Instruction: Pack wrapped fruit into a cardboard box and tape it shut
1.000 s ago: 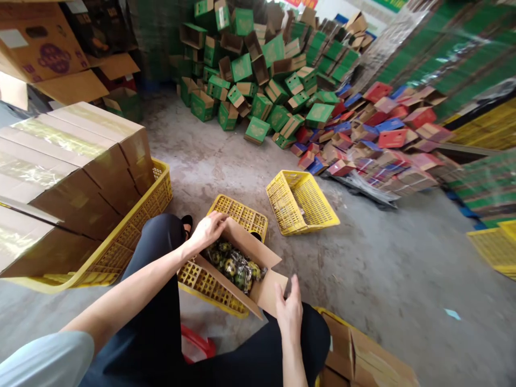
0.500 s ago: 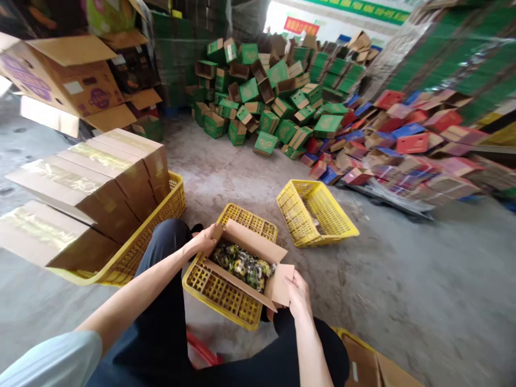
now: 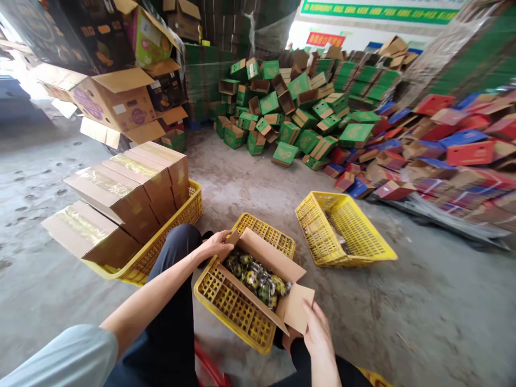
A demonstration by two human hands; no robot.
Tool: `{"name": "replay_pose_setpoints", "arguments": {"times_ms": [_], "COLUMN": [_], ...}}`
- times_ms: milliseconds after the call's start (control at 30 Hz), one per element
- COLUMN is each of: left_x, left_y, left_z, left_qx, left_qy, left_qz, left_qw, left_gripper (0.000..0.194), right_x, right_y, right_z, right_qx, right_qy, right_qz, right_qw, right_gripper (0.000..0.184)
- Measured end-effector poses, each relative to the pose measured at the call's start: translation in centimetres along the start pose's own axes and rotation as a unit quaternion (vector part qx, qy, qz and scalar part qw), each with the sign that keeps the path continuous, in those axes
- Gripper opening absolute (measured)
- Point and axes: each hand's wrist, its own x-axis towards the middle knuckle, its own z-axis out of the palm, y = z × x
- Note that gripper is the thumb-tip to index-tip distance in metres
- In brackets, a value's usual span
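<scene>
An open cardboard box (image 3: 271, 251) lies in front of me, its flaps folded outward. Inside are several green and yellowish fruits (image 3: 253, 277) in clear plastic wrapping. The box rests on an upturned yellow crate (image 3: 229, 301) between my knees. My left hand (image 3: 217, 244) grips the small end flap at the far left of the box. On the opposite end, my right hand (image 3: 316, 327) pinches the other end flap (image 3: 298, 307) between thumb and fingers.
To the left, taped cardboard boxes (image 3: 133, 185) fill a yellow crate (image 3: 169, 236). Another yellow crate (image 3: 346, 231) stands ahead on the right with some dark contents. Green cartons (image 3: 284, 153) and red and blue cartons (image 3: 470, 153) are heaped behind. A red object (image 3: 209, 368) lies below me.
The view has swung left, so the scene sits further right and slightly lower. Both hands still hold the box's end flaps.
</scene>
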Motion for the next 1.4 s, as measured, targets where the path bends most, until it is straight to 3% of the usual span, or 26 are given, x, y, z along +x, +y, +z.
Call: {"name": "replay_pose_setpoints", "arguments": {"times_ms": [133, 233, 400, 633, 1033, 1233, 1400], "left_x": [-1.9, -2.6, -2.2, -1.1, -1.3, -0.7, -0.2], "left_y": [-0.4, -0.3, 0.0, -0.6, -0.7, -1.3, -2.2], "left_z": [-1.4, -1.9, -1.2, 0.0, 1.0, 1.7, 2.2], "left_qx": [-0.062, -0.092, -0.146, -0.187, -0.211, -0.151, -0.107], "left_qy": [0.008, -0.001, -0.007, 0.008, -0.036, 0.008, 0.065], "left_qz": [-0.025, -0.04, -0.091, -0.112, -0.09, -0.092, -0.095], "left_qw": [0.998, 0.995, 0.985, 0.976, 0.973, 0.984, 0.988], "left_gripper": [0.081, 0.072, 0.045, 0.039, 0.056, 0.047, 0.066], "right_x": [-1.3, -1.8, -1.5, -1.0, -1.3, -1.6, -1.3], "right_y": [0.6, 0.9, 0.7, 0.6, 0.9, 0.6, 0.6], "right_z": [-0.4, -0.8, -0.9, -0.9, -1.1, -0.9, -0.9], "right_qx": [0.015, 0.013, -0.005, -0.002, -0.004, -0.024, -0.036], "right_qy": [0.01, 0.014, 0.059, 0.037, 0.001, -0.002, -0.001], "right_qz": [-0.01, 0.004, 0.015, 0.015, -0.007, 0.008, 0.016], "right_qw": [1.0, 1.0, 0.998, 0.999, 1.0, 1.0, 0.999], "right_gripper": [0.068, 0.068, 0.062, 0.056, 0.062, 0.069, 0.074]}}
